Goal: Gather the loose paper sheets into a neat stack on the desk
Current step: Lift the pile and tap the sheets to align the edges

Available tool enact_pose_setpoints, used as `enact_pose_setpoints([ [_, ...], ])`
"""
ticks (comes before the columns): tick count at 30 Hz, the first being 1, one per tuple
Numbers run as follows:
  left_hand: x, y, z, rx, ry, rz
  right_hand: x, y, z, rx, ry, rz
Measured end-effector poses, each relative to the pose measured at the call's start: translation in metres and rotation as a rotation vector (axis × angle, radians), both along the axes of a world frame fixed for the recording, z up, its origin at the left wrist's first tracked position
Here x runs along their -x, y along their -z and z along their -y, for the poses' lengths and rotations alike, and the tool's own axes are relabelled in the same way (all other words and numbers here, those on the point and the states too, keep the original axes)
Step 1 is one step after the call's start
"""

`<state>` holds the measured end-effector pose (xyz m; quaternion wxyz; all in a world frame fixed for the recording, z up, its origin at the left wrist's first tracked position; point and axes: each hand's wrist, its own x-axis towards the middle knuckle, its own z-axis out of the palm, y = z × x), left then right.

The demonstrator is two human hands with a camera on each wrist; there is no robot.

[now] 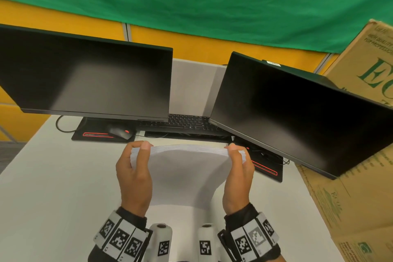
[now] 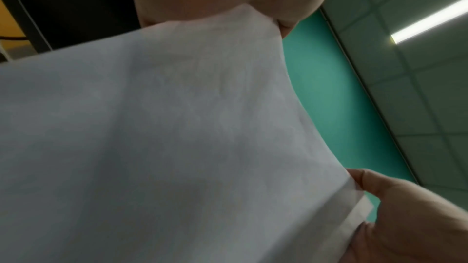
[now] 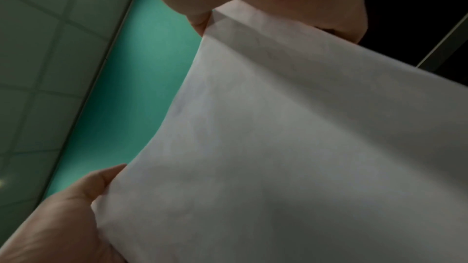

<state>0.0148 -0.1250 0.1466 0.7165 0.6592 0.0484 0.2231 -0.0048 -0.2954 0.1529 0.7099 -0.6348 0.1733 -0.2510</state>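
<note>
A: Where is our paper stack [image 1: 182,168]?

B: Upright above the desk [image 1: 53,187], just in front of the keyboard [image 1: 187,122]. Our left hand [image 1: 134,176] and right hand [image 1: 238,176] each pinch a side edge, thumbs toward us.

A: How will it handle?

B: Probably light and floppy, with sheets prone to sliding. We'd hold both sides near the top.

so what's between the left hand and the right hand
In the head view, only the paper stack spans the gap: the left hand grips one side edge, the right hand the other, held upright over the desk.
</note>
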Motion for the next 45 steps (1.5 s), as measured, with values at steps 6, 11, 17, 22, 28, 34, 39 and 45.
enact_pose_setpoints([
  [6,-0.001,-0.002,0.000,0.020,0.036,-0.023,-0.002,0.000,-0.002,0.024,0.024,-0.036],
  [11,-0.004,-0.001,-0.005,0.017,0.031,-0.001,-0.003,0.000,-0.001,0.031,0.035,-0.033],
  [17,-0.007,0.001,-0.011,-0.079,0.093,0.085,-0.002,-0.002,0.000,0.106,0.012,-0.021],
  [22,-0.010,0.001,-0.028,-0.069,0.407,0.166,-0.005,-0.007,0.004,0.151,0.033,-0.058],
  [28,-0.022,0.043,-0.053,-0.220,0.611,-0.112,-0.010,-0.011,0.004,0.181,0.052,-0.087],
  [34,-0.017,0.050,-0.039,-0.050,0.590,-0.178,-0.009,-0.028,0.002,0.267,0.049,-0.049],
  [39,-0.021,0.056,-0.041,-0.027,0.616,-0.158,0.007,-0.099,-0.016,1.088,-0.041,0.382],
  [45,-0.023,0.047,-0.038,-0.158,0.627,-0.089,-0.006,-0.068,-0.065,1.608,-0.645,-0.236],
])
